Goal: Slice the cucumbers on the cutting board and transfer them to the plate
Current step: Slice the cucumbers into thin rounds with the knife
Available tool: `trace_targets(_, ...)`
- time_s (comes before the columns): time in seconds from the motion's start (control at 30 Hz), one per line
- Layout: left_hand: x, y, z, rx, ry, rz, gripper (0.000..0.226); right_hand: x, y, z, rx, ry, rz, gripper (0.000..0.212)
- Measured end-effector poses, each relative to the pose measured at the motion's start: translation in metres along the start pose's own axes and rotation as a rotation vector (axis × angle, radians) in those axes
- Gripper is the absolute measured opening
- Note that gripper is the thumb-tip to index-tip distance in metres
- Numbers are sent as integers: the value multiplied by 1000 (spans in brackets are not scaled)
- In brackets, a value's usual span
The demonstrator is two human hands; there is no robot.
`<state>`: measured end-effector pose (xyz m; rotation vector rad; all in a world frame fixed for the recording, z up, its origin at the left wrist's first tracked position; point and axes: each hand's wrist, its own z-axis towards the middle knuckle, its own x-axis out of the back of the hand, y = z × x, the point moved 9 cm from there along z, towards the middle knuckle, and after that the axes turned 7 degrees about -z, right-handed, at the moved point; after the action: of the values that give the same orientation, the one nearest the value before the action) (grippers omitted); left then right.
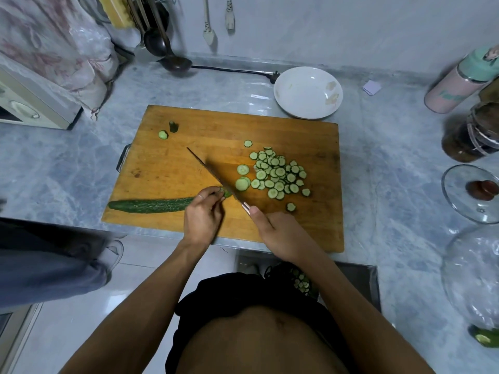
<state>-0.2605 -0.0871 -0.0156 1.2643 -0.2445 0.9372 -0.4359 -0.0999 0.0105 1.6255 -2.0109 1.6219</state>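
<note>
A long dark green cucumber (151, 205) lies along the near left of the wooden cutting board (210, 130). My left hand (203, 215) holds its right, cut end with curled fingers. My right hand (280, 234) grips the handle of a knife (213, 175) whose blade rests against the cut end, its tip pointing to the far left. A heap of several thin cucumber slices (278, 174) lies on the board's right half. A stem end (173, 126) and one slice (163, 134) sit at the far left. The white plate (307, 93) stands behind the board with nothing on it.
A glass lid (471, 193), a dark jar (472, 133) and a pink-green bottle (459, 82) stand at the right. A ladle (175, 64) and a power cord lie at the back. An appliance (29, 103) fills the left. Another cucumber piece (484, 337) lies at the near right.
</note>
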Motion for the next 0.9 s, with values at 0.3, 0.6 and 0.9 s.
trace_targets(0.3,0,1,-1,10,-17,-9,26,-3,-9,-9,24,-16,-68,63)
trace_targets(0.6,-2,0,-1,12,-40,-20,25,-2,-9,-15,18,-32,-56,65)
trace_targets(0.9,-3,-2,-3,24,-27,-39,27,1,-9,-10,-18,-88,2,66)
